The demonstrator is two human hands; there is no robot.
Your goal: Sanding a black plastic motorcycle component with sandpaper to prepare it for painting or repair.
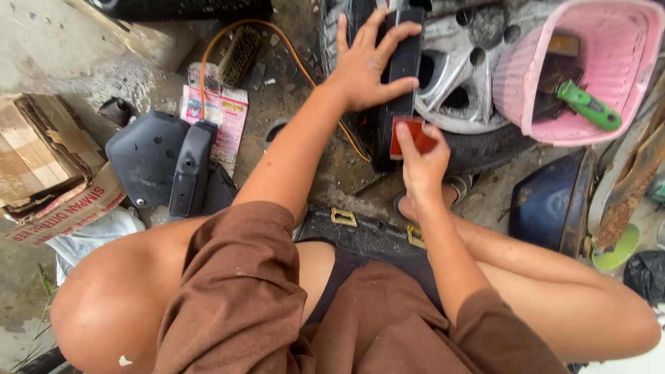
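My left hand (370,61) grips the upper part of a long black plastic panel (404,66) that stands upright against a tyre with a silver wheel (464,76). My right hand (421,163) presses a small red pad (409,137), folded like sandpaper, against the lower end of the panel. Both forearms reach forward over my bent knees.
A pink basket (609,83) holding a green-handled tool (589,107) rests on the wheel at right. Dark grey plastic panels (163,166) lie at left beside a cardboard box (41,159), a brush (239,55) and an orange hose (208,52). A dark blue panel (551,204) stands at right.
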